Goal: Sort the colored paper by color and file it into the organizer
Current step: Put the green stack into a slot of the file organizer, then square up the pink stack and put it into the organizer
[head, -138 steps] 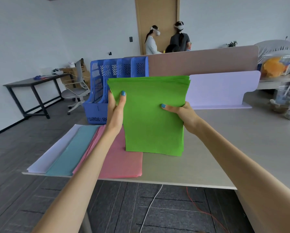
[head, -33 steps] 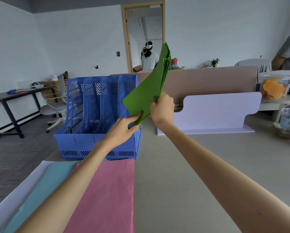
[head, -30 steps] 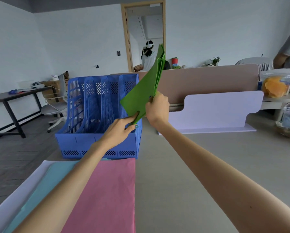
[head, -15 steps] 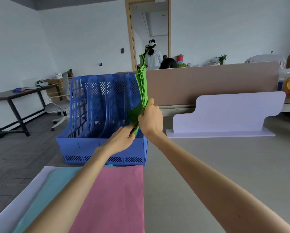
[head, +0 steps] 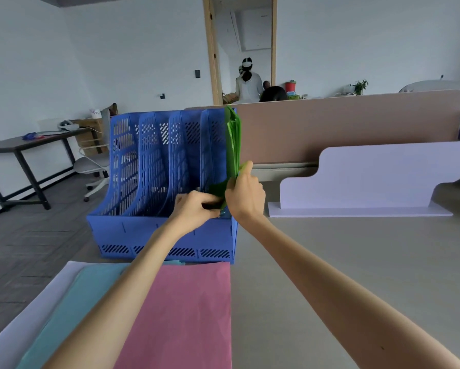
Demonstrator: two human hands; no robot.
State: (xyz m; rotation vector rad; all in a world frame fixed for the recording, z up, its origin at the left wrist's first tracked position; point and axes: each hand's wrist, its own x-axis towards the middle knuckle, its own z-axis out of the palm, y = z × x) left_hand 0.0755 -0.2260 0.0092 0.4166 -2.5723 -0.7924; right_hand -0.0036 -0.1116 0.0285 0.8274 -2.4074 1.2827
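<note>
Nearest me the pink [head: 181, 315], teal [head: 71, 310] and white [head: 23, 323] piles lie flat on the desk [head: 330, 262], not filed yet. Past them my left hand [head: 194, 209] pinches the bottom corner of the green stack [head: 234, 145] and my right hand [head: 246, 197] is curled round its near edge, sheets upright in slot 4, the rightmost one of the organizer [head: 154, 230]. Tip: keep edges squared, feed that corner down first, only let go once it bottoms out. Can't tell if it's seated, my hands block it.
</note>
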